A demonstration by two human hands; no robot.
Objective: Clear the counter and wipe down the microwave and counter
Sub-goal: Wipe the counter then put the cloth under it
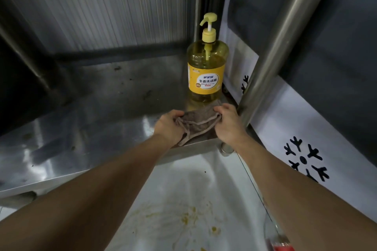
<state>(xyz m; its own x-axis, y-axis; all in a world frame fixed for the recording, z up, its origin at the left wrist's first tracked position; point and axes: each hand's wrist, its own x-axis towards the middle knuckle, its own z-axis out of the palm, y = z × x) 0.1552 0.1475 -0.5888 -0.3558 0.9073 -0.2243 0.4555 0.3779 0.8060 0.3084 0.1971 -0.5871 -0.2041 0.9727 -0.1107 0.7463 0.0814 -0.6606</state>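
Observation:
A brown-grey cloth lies at the front right corner of a stainless steel shelf. My left hand grips its left edge and my right hand grips its right edge, both closed on the fabric. Just behind the cloth stands a yellow pump bottle of dish soap, upright in the shelf's right corner. Below the shelf is a white surface with yellow food stains. No microwave is visible.
A steel upright post rises right beside my right hand. A ribbed metal wall backs the shelf. White panels with black snowflake marks stand to the right. A red-and-clear object sits at the bottom right.

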